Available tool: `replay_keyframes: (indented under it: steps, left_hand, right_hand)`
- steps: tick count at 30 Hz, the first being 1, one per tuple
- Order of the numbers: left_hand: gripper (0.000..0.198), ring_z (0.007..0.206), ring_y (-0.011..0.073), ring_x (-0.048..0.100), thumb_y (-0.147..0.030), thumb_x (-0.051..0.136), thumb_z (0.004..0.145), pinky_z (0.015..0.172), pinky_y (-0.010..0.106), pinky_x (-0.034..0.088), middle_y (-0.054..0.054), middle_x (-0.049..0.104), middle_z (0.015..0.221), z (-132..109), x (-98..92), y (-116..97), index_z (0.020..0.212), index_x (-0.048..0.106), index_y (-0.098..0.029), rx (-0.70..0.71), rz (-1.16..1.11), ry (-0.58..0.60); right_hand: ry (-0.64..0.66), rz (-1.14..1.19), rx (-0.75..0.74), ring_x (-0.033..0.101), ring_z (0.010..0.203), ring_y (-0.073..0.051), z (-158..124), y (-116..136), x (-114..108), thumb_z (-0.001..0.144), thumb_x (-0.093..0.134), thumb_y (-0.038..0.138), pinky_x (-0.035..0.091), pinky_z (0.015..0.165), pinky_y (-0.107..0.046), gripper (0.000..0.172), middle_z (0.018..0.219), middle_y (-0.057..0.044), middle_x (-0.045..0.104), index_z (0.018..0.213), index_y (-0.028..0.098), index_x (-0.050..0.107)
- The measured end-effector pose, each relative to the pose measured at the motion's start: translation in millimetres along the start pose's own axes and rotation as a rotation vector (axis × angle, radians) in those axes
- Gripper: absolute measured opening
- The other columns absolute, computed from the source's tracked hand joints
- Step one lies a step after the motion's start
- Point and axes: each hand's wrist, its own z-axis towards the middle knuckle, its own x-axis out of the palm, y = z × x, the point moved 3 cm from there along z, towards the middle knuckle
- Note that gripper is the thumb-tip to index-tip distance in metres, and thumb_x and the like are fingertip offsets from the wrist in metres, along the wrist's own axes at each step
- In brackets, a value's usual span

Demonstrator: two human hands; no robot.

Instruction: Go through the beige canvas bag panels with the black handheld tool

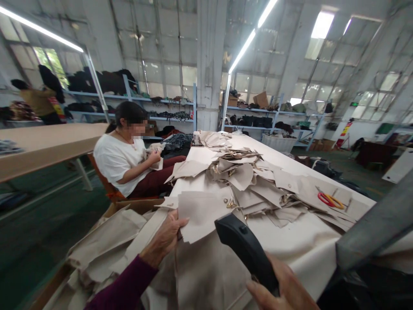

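Note:
My left hand [166, 236] pinches the left edge of a flat beige fabric piece [203, 215] between thumb and fingers. Gold-coloured metal fittings [229, 204] show at that piece's right end. Wrapped round the lower part of a black curved handheld tool [243, 241] with a button on top is my right hand [280, 284]. The tool's blunt head points up and left, close to the fittings; whether it touches the fabric I cannot tell. Beyond it, a loose pile of similar beige pieces [238, 172] lies on the white-covered table [309, 234].
Red and yellow-handled scissors [331, 200] lie on fabric at the right. A cardboard box [54, 275] of beige pieces stands at lower left. A seated co-worker [121, 155] handles fabric at the table's left side. A grey metal post [377, 224] slants across the right.

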Motion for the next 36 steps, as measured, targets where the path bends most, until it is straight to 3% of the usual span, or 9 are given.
replay_keyframes:
  steps: [4,8,13,17,19,25,31,36]
  left_hand:
    - [0.045,0.069,0.0212,0.064,-0.019,0.07,0.061,0.061,0.028,0.049,0.009,0.07,0.084,-17.7,6.2,1.7,0.104,0.061,-0.01,0.009,0.023,0.058]
    - [0.034,0.07,0.0212,0.063,-0.02,0.067,0.066,0.062,0.027,0.048,0.007,0.069,0.084,-37.2,5.3,8.7,0.1,0.065,-0.014,0.009,0.128,0.073]
    - [0.024,0.066,0.0219,0.062,-0.023,0.068,0.064,0.061,0.028,0.048,0.004,0.069,0.075,-65.9,-3.4,40.0,0.087,0.069,-0.017,-0.054,0.188,-0.007]
    - [0.025,0.067,0.025,0.063,-0.027,0.07,0.058,0.057,0.029,0.047,0.005,0.069,0.071,-95.7,-14.3,80.3,0.08,0.068,-0.017,-0.184,0.152,-0.145]
    - [0.026,0.071,0.0267,0.064,-0.027,0.07,0.055,0.059,0.031,0.049,0.005,0.069,0.07,-109.0,-18.5,97.5,0.079,0.068,-0.017,-0.214,0.137,-0.194]
    - [0.028,0.082,0.027,0.065,-0.022,0.071,0.054,0.074,0.034,0.051,0.004,0.071,0.074,-127.1,-24.0,129.4,0.082,0.068,-0.019,-0.311,0.01,-0.203]
    - [0.046,0.088,0.0281,0.064,-0.022,0.076,0.049,0.071,0.032,0.053,0.004,0.071,0.085,-129.1,-25.2,135.3,0.094,0.068,-0.019,-0.401,-0.043,-0.2]
    - [0.059,0.089,0.0278,0.064,-0.017,0.076,0.047,0.073,0.031,0.053,0.004,0.071,0.089,-137.0,-17.4,133.3,0.105,0.064,-0.019,-0.431,-0.046,-0.191]
  right_hand:
    - [0.068,0.046,0.002,0.059,0.062,-0.016,12.9,24.3,15.6,0.081,0.053,0.043,0.048,0.057,-0.024,0.046,0.071,-0.002,0.059,0.118,0.016,0.049]
    - [0.091,0.075,-0.019,0.059,0.057,-0.013,21.2,40.0,28.8,0.081,0.054,0.041,0.047,0.052,-0.022,0.044,0.073,-0.001,0.057,0.115,0.014,0.047]
    - [0.089,0.119,-0.005,0.058,0.054,-0.011,19.0,40.7,35.0,0.08,0.056,0.041,0.045,0.049,-0.02,0.042,0.074,0.0,0.056,0.112,0.015,0.048]
    - [-0.047,0.116,-0.029,0.053,0.049,-0.01,14.3,28.0,15.9,0.083,0.053,0.038,0.041,0.044,-0.018,0.025,0.062,0.003,0.054,0.094,0.016,0.051]
    - [-0.123,0.097,-0.002,0.05,0.046,-0.01,8.4,16.5,-0.4,0.085,0.05,0.041,0.039,0.041,-0.019,0.025,0.056,0.004,0.052,0.087,0.016,0.05]
    - [-0.204,-0.058,0.086,0.051,0.049,-0.011,-26.1,-20.2,-32.8,0.087,0.047,0.042,0.04,0.049,-0.021,0.029,0.053,0.003,0.053,0.077,0.016,0.053]
    - [-0.169,-0.053,0.173,0.053,0.054,-0.012,-60.0,-49.1,-23.0,0.088,0.044,0.04,0.042,0.053,-0.022,0.029,0.057,0.002,0.054,0.073,0.017,0.051]
    - [-0.124,0.039,0.219,0.052,0.051,-0.011,-78.6,-57.4,-3.5,0.086,0.048,0.036,0.044,0.053,-0.022,0.021,0.057,0.005,0.05,0.083,0.016,0.05]
